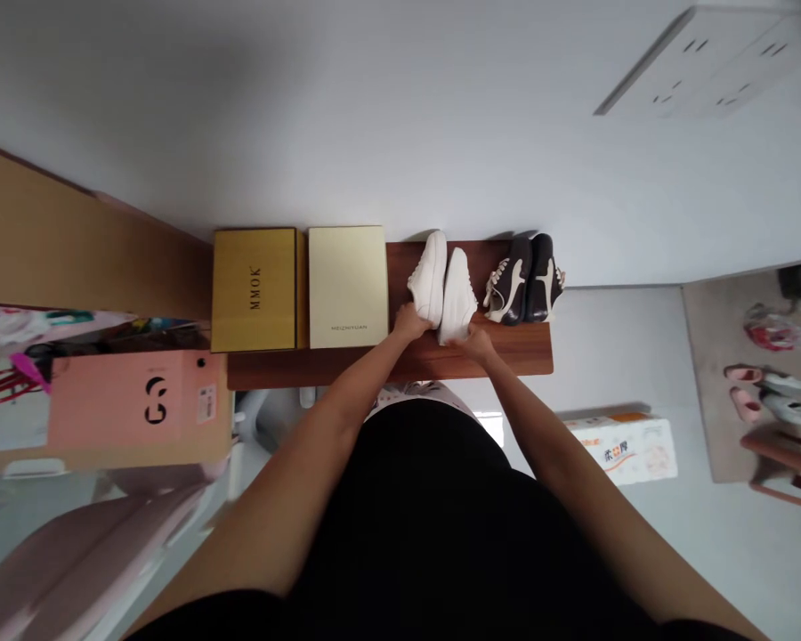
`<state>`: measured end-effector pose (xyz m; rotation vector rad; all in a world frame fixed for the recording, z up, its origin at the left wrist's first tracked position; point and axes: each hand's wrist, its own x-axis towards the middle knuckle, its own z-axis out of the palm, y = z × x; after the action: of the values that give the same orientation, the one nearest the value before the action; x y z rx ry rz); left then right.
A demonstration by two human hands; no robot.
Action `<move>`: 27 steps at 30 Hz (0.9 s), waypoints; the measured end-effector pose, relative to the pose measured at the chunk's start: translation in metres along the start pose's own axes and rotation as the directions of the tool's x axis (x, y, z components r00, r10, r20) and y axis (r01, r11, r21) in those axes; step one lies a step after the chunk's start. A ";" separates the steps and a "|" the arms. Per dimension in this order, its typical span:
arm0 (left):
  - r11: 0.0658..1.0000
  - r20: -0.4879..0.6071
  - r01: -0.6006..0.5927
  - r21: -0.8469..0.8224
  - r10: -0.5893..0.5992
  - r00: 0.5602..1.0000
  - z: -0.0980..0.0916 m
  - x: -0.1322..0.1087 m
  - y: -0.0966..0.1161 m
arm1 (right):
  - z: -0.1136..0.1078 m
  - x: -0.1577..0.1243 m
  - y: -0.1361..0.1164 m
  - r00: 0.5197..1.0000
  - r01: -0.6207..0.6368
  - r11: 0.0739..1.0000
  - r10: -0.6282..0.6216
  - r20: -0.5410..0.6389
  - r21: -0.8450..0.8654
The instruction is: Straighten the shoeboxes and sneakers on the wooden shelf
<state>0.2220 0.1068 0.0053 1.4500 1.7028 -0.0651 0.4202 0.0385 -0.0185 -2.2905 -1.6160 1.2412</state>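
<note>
Two white sneakers stand side by side on a dark wooden shelf [427,363], toes or heels toward the wall. My left hand [411,322] grips the near end of the left white sneaker [430,278]. Around the near end of the right white sneaker [458,298], my right hand [475,342] is closed. Both pairs of fingers are partly hidden by the shoes. Just right of them sits a pair of black-and-cream sneakers [518,280]. To the left are a cream shoe box [348,285] and a gold shoe box [254,307].
A pale wall with a socket panel [707,67] rises behind the shelf. At left, a pink box [124,401] lies near a cluttered surface. A white tissue pack [631,450] is on the floor at right. Farther right are pink slippers [746,389] and a brown stool [791,467].
</note>
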 end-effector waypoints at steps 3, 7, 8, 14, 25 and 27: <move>0.990 -0.005 -0.097 0.104 0.098 0.995 -0.002 -0.004 0.003 | -0.013 0.001 0.002 0.995 0.096 0.995 -0.095 0.023 -0.028; 0.927 -0.001 -0.211 0.310 0.222 0.975 -0.004 -0.015 0.013 | -0.034 0.003 -0.005 0.978 0.206 0.941 -0.192 0.077 -0.270; 0.906 0.009 -0.233 0.354 0.246 0.969 -0.003 -0.018 0.017 | -0.038 0.004 -0.009 0.977 0.214 0.917 -0.195 0.091 -0.336; 0.856 -0.033 -0.224 0.466 0.269 0.962 0.003 -0.018 0.033 | -0.053 0.015 -0.039 0.955 0.292 0.786 -0.215 0.202 -0.545; 0.905 -0.135 -0.197 0.377 0.264 0.955 0.018 -0.007 0.028 | -0.045 0.032 -0.066 0.940 0.326 0.767 -0.199 0.278 -0.553; 0.912 -0.150 -0.191 0.363 0.259 0.954 0.022 -0.005 0.026 | -0.040 0.036 -0.066 0.940 0.328 0.770 -0.206 0.274 -0.547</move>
<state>0.2560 0.0995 0.0068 1.9651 1.7257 -0.1020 0.3999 0.1119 0.0201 -2.1331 -2.6091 1.0228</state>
